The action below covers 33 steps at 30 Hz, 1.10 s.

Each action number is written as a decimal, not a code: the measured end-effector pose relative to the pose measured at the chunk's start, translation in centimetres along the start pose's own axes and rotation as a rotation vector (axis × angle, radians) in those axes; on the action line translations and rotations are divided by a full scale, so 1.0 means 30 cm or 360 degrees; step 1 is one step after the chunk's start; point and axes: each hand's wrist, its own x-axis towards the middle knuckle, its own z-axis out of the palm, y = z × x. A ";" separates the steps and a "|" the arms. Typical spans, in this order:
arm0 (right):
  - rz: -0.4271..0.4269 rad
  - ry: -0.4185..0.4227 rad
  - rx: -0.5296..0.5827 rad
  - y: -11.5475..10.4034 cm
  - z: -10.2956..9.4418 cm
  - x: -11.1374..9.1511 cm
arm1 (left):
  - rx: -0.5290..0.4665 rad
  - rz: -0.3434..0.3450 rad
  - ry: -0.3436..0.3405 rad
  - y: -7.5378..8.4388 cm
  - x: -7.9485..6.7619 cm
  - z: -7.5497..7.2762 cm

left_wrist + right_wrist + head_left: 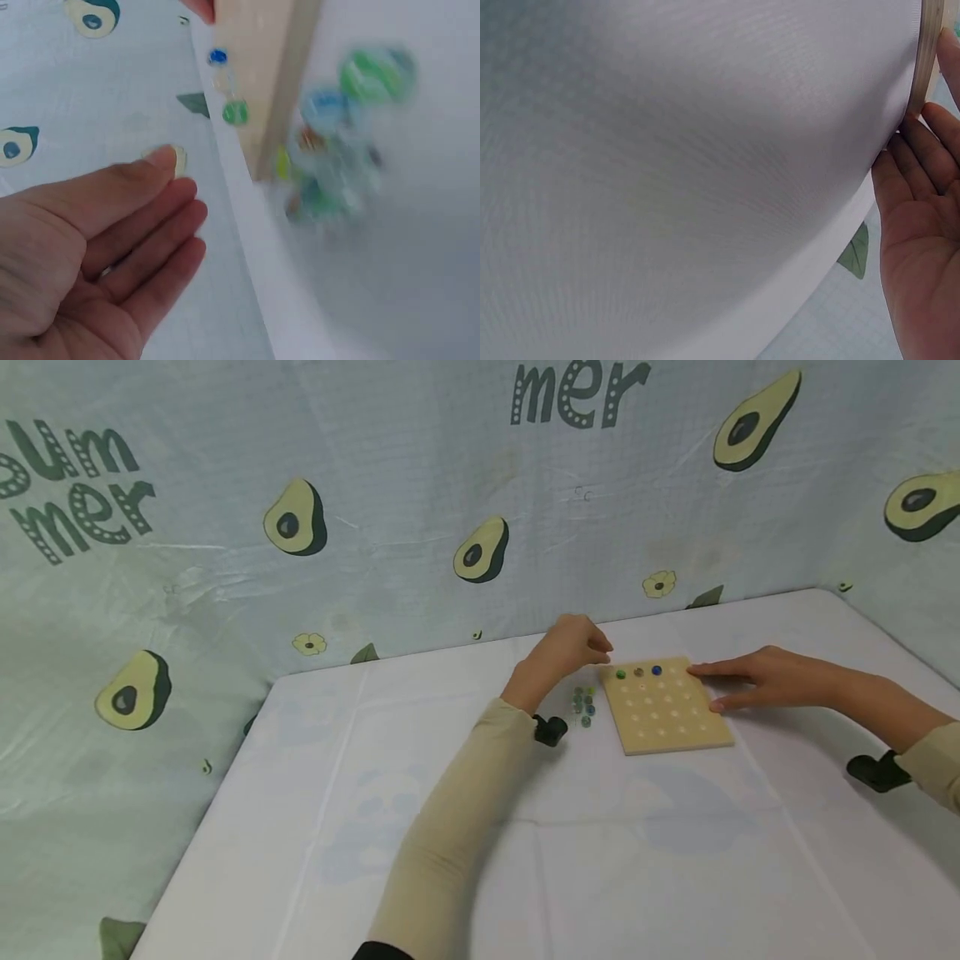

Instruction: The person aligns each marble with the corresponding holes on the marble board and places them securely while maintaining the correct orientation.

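A square wooden board [667, 714] with rows of round hollows lies on the table. Along its far row sit a green marble [621, 674], a clear brownish marble [638, 672] and a blue marble [656, 670]. Off its left edge, several loose glass marbles [584, 703] are grouped, blurred in the left wrist view. My left hand [112, 240] hovers by the board's far left corner, fingers loosely bent, with no object visible in it. My right hand [765, 678] touches the board's right edge with extended fingers; in the right wrist view its fingertips [932, 112] meet the edge.
A white cloth [585, 860] covers the table. Behind its far edge hangs a pale curtain [390, 510] printed with avocados. Dark wrist devices [551, 730] jut out at both sleeve cuffs.
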 end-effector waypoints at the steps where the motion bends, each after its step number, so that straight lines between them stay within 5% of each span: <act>1: 0.0001 0.0000 0.0000 -0.001 0.000 0.001 | 0.0026 0.0068 -0.0033 -0.020 -0.012 -0.011; 5: -0.0004 0.0001 -0.0002 -0.001 -0.001 -0.001 | 0.0122 0.0336 -0.0193 -0.092 -0.051 -0.036; 9: -0.0012 -0.0002 -0.0010 0.002 -0.001 -0.005 | 0.0182 0.0474 -0.0253 -0.136 -0.080 -0.046; 21: -0.0027 0.0006 -0.0006 -0.004 0.002 -0.006 | 0.0144 0.0491 -0.0230 -0.198 -0.101 -0.001; 33: -0.0002 0.0001 -0.0009 -0.003 -0.004 -0.002 | 0.0196 0.0465 -0.0193 -0.188 -0.094 0.017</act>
